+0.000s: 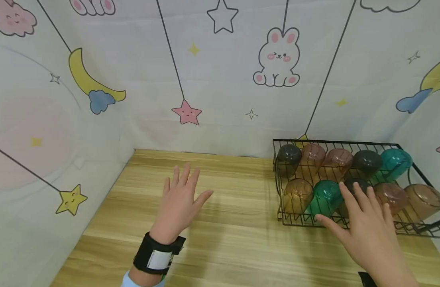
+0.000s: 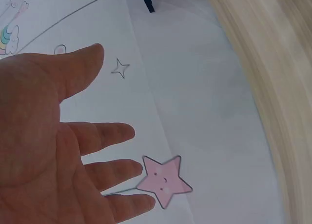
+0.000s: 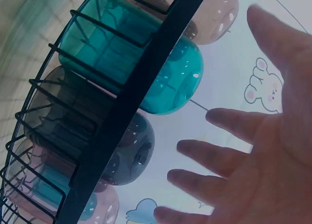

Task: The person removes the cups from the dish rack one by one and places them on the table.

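Note:
My left hand [image 1: 177, 207] hovers above the wooden table with its fingers spread, holding nothing. In the left wrist view the palm [image 2: 39, 151] faces the patterned cloth. My right hand [image 1: 367, 231] reaches over the front edge of a black wire rack [image 1: 284, 224], fingers spread and nothing held. Upside-down coloured cups stand in the rack in two rows. Nearest the right fingers are a green cup [image 1: 325, 198] and a dark grey cup [image 1: 356, 185], the latter partly hidden by them. In the right wrist view a gap shows between the fingers and a teal cup [image 3: 178, 80].
An amber cup [image 1: 297, 195] fills the rack's front left corner, and a bright teal cup [image 1: 396, 162] the back right. White cloth [image 1: 223, 79] with printed cartoons hangs behind and at the sides. Wooden tabletop [image 1: 234, 187] stretches left of the rack.

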### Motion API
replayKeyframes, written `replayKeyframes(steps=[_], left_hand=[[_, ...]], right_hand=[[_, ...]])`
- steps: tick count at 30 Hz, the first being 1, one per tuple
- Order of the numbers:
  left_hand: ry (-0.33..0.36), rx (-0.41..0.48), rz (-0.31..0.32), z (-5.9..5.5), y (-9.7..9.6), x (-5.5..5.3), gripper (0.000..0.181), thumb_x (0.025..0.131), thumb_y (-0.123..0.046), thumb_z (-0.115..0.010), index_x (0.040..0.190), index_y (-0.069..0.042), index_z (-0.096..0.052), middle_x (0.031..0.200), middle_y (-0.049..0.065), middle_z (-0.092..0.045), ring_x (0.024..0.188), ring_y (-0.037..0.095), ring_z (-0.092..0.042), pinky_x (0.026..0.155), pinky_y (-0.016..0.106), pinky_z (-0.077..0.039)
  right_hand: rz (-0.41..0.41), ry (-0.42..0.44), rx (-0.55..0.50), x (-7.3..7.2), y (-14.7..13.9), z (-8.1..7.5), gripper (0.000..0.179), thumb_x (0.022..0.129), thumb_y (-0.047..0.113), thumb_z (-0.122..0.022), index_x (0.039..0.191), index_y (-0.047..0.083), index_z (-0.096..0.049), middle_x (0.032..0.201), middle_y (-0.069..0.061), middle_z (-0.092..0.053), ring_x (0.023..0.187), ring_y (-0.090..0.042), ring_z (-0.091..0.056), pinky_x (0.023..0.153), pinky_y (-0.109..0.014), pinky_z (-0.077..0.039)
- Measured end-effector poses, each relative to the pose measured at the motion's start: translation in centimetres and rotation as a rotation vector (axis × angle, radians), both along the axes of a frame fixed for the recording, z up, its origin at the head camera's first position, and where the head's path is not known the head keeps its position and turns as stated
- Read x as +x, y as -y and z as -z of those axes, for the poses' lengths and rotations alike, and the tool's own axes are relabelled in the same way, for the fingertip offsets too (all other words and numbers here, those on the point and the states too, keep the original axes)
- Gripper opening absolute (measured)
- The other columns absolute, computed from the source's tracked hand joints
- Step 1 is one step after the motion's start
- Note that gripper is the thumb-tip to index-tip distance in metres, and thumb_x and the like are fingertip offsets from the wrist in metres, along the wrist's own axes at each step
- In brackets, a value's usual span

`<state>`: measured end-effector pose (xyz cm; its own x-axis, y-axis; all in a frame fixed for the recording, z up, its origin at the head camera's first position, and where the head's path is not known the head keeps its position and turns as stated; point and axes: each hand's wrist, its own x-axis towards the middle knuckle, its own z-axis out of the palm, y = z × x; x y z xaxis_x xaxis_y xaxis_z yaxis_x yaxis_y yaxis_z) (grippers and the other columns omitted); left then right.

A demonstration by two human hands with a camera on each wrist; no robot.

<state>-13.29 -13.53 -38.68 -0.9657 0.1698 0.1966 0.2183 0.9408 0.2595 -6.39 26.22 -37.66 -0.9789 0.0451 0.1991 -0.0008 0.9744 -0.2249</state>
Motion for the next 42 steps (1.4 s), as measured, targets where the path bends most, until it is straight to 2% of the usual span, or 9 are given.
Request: replayKeyframes(steps=[4, 7, 10, 17, 22, 26, 30, 35, 42], left_hand=[[-0.050, -0.007, 0.096, -1.7, -2.7, -0.5, 0.071, 0.089, -0.058, -0.050, 0.142, -0.013, -0.039, 0.153, 0.017, -0.023, 0.142, 0.041, -0.014, 0.111, 0.059, -0.020], [-0.110, -0.016, 0.207, -2.8, -5.6, -1.0, 0.069, 0.089, -0.056, -0.052, 0.141, -0.011, -0.041, 0.151, 0.017, -0.028, 0.141, 0.041, -0.021, 0.111, 0.056, -0.024], [-0.127, -0.028, 0.323, -3.4, -8.8, -1.2, 0.069, 0.089, -0.056, -0.051, 0.141, -0.012, -0.041, 0.151, 0.015, -0.029, 0.140, 0.038, -0.023, 0.112, 0.052, -0.027], [-0.039, -0.109, 0.532, -2.6, -15.6, -1.5, 0.079, 0.087, -0.062, -0.049, 0.149, -0.020, -0.024, 0.155, 0.009, -0.024, 0.142, 0.034, -0.021, 0.111, 0.046, -0.030], [-0.012, -0.163, 0.632, -1.8, -18.9, -1.9, 0.083, 0.084, -0.059, -0.056, 0.149, -0.021, -0.022, 0.154, 0.009, -0.025, 0.143, 0.030, -0.022, 0.114, 0.040, -0.028], [0.021, -0.195, 0.649, -1.4, -20.4, -2.1, 0.084, 0.083, -0.057, -0.060, 0.149, -0.022, -0.021, 0.153, 0.007, -0.028, 0.141, 0.027, -0.027, 0.112, 0.036, -0.031], [0.046, -0.208, 0.627, -1.1, -21.2, -2.1, 0.085, 0.081, -0.055, -0.063, 0.149, -0.024, -0.022, 0.152, 0.006, -0.031, 0.136, 0.023, -0.038, 0.104, 0.032, -0.042], [0.036, -0.223, 0.600, -0.8, -21.7, -2.2, 0.082, 0.081, -0.051, -0.066, 0.148, -0.025, -0.025, 0.148, 0.005, -0.035, 0.126, 0.020, -0.049, 0.089, 0.028, -0.052], [0.017, -0.218, 0.602, -0.8, -21.8, -2.2, 0.075, 0.080, -0.047, -0.069, 0.143, -0.024, -0.034, 0.135, 0.000, -0.047, 0.107, 0.016, -0.057, 0.075, 0.023, -0.053]], right_hand=[[-0.047, -0.082, -0.023, 0.0, 0.1, -0.5, 0.092, 0.079, 0.065, -0.058, 0.149, 0.017, -0.026, 0.148, -0.027, -0.028, 0.139, -0.048, -0.015, 0.104, -0.071, -0.008], [-0.074, -0.132, -0.037, 0.1, 0.6, -0.7, 0.084, 0.079, 0.061, -0.062, 0.145, 0.017, -0.035, 0.145, -0.025, -0.037, 0.137, -0.045, -0.025, 0.100, -0.070, -0.022], [-0.097, -0.163, -0.043, 0.2, 1.2, -0.5, 0.079, 0.079, 0.057, -0.064, 0.143, 0.017, -0.040, 0.142, -0.023, -0.041, 0.135, -0.043, -0.031, 0.096, -0.068, -0.030], [-0.126, -0.180, -0.029, 0.5, 1.6, 0.2, 0.077, 0.077, 0.052, -0.070, 0.139, 0.015, -0.045, 0.138, -0.025, -0.046, 0.129, -0.047, -0.038, 0.093, -0.068, -0.035], [-0.137, -0.188, -0.024, 0.6, 1.6, 0.3, 0.076, 0.077, 0.053, -0.069, 0.138, 0.014, -0.047, 0.137, -0.024, -0.047, 0.128, -0.046, -0.039, 0.093, -0.067, -0.036], [-0.149, -0.204, -0.019, 0.6, 1.5, 0.5, 0.075, 0.078, 0.055, -0.068, 0.137, 0.013, -0.048, 0.136, -0.023, -0.048, 0.128, -0.045, -0.040, 0.093, -0.066, -0.037], [-0.158, -0.223, -0.014, 0.6, 1.6, 0.5, 0.074, 0.077, 0.052, -0.070, 0.136, 0.013, -0.049, 0.135, -0.023, -0.049, 0.126, -0.045, -0.042, 0.093, -0.064, -0.038], [-0.169, -0.240, -0.016, 0.7, 1.6, 0.3, 0.073, 0.076, 0.049, -0.072, 0.135, 0.013, -0.050, 0.135, -0.023, -0.050, 0.125, -0.046, -0.042, 0.094, -0.063, -0.038], [-0.165, -0.249, -0.011, 0.8, 1.4, 0.3, 0.071, 0.076, 0.051, -0.071, 0.133, 0.012, -0.052, 0.134, -0.023, -0.051, 0.124, -0.046, -0.044, 0.094, -0.062, -0.039]])
